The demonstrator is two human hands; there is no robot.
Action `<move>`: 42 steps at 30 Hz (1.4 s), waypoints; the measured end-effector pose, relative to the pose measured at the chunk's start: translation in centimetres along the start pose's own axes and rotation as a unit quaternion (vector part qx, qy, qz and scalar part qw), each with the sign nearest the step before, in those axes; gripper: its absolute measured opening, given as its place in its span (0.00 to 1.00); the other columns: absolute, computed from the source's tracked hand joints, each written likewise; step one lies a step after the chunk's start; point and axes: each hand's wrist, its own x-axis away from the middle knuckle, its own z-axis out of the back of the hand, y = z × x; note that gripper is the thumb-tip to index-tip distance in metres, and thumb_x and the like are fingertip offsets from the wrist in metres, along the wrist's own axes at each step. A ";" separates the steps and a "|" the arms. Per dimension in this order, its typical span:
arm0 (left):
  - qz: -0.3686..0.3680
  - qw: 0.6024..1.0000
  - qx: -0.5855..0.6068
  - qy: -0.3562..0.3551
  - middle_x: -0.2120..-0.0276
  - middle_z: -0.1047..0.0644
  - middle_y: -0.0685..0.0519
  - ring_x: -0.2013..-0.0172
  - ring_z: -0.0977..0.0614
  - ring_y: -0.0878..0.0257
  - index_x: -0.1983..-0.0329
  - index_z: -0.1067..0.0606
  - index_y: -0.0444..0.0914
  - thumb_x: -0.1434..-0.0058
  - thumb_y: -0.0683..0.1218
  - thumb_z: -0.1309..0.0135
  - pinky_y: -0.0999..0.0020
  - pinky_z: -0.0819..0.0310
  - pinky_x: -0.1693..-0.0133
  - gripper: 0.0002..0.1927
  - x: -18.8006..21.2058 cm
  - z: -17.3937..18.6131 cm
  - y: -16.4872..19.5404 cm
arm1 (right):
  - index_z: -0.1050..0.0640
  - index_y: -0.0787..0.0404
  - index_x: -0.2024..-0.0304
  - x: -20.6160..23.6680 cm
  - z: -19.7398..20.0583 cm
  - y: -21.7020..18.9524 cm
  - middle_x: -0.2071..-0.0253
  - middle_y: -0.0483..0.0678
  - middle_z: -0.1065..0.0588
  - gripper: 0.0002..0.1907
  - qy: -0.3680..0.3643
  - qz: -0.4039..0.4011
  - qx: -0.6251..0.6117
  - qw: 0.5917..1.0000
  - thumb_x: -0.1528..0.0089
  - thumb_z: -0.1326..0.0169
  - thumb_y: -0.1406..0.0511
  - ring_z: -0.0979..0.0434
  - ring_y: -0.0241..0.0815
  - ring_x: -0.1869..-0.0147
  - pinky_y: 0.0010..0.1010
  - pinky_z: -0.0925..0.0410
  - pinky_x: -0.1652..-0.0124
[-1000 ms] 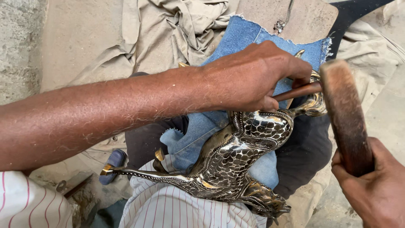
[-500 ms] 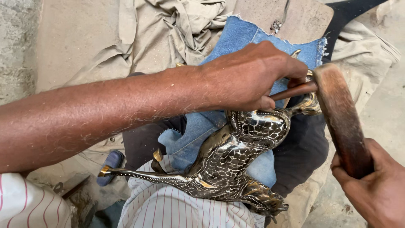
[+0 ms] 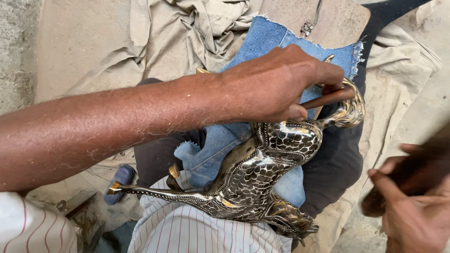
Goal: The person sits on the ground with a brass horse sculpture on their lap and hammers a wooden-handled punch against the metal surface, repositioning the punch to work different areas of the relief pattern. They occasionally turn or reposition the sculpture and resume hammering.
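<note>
A shiny metal animal figurine (image 3: 262,173) with a scale-like engraved pattern lies across my lap on a piece of blue denim (image 3: 272,37). My left hand (image 3: 281,82) reaches in from the left and grips a thin brown rod-shaped tool (image 3: 330,97), whose lower end is hidden under my fingers near the figurine's curved end. At the lower right, my right hand (image 3: 408,215) is closed around a dark wooden mallet (image 3: 422,171), which is blurred and stands apart from the rod.
Crumpled beige cloth (image 3: 187,28) covers the ground behind. A wooden board (image 3: 337,18) lies under the denim's far edge. My striped shirt (image 3: 187,229) and dark trousers (image 3: 337,164) sit below the figurine. A small blue object (image 3: 119,180) lies at the lower left.
The mallet and my right hand have dropped from beside the rod's outer end to the lower right and are now blurred. My left hand still grips the rod on the figurine.
</note>
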 end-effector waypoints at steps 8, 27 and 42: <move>0.057 0.998 0.004 -0.034 0.61 0.16 0.50 0.60 0.13 0.53 0.46 0.24 0.42 0.48 0.42 0.31 0.50 0.20 0.59 0.26 -0.2 -0.3 0.0 | 0.29 0.69 0.46 0.0 0.8 0.2 0.62 0.53 0.25 0.23 -0.054 0.034 0.105 0.992 0.43 0.43 0.83 0.24 0.42 0.59 0.33 0.30 0.57; -0.006 0.999 0.027 -0.033 0.58 0.15 0.51 0.56 0.14 0.53 0.46 0.24 0.44 0.51 0.40 0.33 0.51 0.22 0.56 0.27 -0.2 -0.1 0.2 | 0.27 0.65 0.49 1.9 -0.9 1.6 0.64 0.45 0.24 0.22 -0.006 0.057 -0.050 0.997 0.45 0.41 0.78 0.22 0.33 0.59 0.26 0.26 0.54; 0.075 0.992 0.072 -0.072 0.65 0.16 0.50 0.66 0.13 0.58 0.40 0.27 0.46 0.45 0.46 0.32 0.53 0.23 0.64 0.29 0.3 0.2 1.4 | 0.32 0.74 0.48 4.1 0.5 4.0 0.62 0.53 0.24 0.20 0.021 0.113 -0.010 0.993 0.40 0.42 0.85 0.22 0.39 0.58 0.30 0.28 0.54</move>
